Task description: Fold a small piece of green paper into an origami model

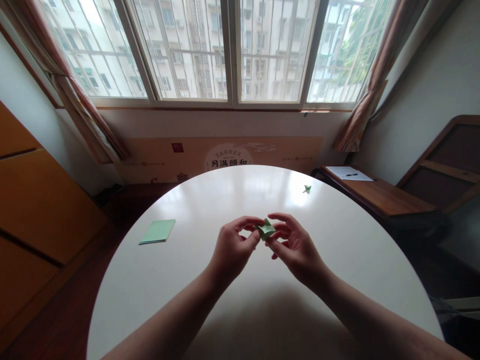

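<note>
Between my two hands, above the middle of the white table (240, 200), is a small folded piece of green paper (267, 229). My left hand (238, 245) pinches its left side between thumb and fingers. On the right side, the thumb and fingertips of my right hand (294, 245) close on the paper, with the other fingers curved and spread. Part of the paper is hidden behind the fingertips. Toward the far right of the tabletop lies a small folded green paper figure (307, 189) with pointed tips. A stack of light green square paper (158, 231) rests at the left.
Beyond the round table, a printed cardboard panel (150, 155) leans below the window. At the right stands a brown wooden table (393, 194) bearing a white sheet (347, 173) and a dark pen (351, 175). A yellow-brown cabinet (41, 200) is on the left.
</note>
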The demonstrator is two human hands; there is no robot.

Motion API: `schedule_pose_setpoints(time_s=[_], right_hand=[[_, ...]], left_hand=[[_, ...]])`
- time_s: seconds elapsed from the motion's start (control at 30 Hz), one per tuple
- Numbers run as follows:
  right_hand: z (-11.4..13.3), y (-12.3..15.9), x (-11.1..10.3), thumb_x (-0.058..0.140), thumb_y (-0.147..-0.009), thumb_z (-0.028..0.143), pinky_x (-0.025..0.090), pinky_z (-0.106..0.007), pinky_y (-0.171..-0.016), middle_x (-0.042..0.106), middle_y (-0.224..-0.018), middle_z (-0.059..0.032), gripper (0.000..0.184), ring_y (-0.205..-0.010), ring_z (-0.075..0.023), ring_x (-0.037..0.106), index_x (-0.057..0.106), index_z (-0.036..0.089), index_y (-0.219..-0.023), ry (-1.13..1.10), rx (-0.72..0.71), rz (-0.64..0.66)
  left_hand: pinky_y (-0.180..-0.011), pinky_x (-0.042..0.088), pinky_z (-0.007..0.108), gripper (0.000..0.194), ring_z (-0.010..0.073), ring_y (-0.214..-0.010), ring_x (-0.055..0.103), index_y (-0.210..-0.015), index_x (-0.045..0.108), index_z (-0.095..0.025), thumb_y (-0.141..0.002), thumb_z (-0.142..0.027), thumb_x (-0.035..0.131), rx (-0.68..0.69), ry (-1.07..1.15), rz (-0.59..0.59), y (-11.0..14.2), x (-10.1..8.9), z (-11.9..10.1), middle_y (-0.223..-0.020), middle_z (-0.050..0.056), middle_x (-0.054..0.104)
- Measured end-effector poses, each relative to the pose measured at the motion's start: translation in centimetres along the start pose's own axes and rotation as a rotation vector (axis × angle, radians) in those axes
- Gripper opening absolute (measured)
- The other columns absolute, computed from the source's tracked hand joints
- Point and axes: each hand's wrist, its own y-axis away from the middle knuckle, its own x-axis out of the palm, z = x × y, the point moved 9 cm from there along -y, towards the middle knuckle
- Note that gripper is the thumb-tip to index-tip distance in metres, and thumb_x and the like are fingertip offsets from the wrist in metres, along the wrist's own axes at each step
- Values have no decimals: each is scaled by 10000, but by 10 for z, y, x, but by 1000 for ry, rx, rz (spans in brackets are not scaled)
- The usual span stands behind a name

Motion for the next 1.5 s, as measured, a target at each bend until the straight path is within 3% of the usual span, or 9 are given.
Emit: schedule_pose_setpoints(time_s=[0.13,0.33,1.0,1.5], right_hand=[[-1,-3,-2,657,-877,408,566,-278,-494,682,-1016,-87,378,-813,-216,668,629,227,-1208,-133,33,-15],[-7,-6,-6,667,-876,480,567,-272,-461,708,-916,-86,367,-772,-217,669,717,200,-1108,-150,94,-42],[-9,-4,3,729,-849,425,569,-269,-462,747,-836,-81,332,-712,-198,681,762,187,-1078,-167,88,69],[-7,-5,4,733,-855,401,564,-257,-484,762,-920,-89,315,-760,-199,681,757,211,-1106,-170,84,108]], left_hand=[[-509,540,246,164,197,-719,674,-905,719,-123,-814,-255,686,-37,104,-10,-3,-4,4,-837,88,741],[-501,533,231,167,211,-780,675,-887,718,-133,-807,-278,707,-51,145,12,-3,-5,5,-832,81,726],[-490,504,222,135,149,-620,612,-828,713,-131,-788,-259,731,-47,137,23,-3,-3,5,-689,37,677],[-487,510,225,227,164,-648,621,-815,712,-137,-820,-362,740,10,90,7,-2,-6,1,-723,45,681]])
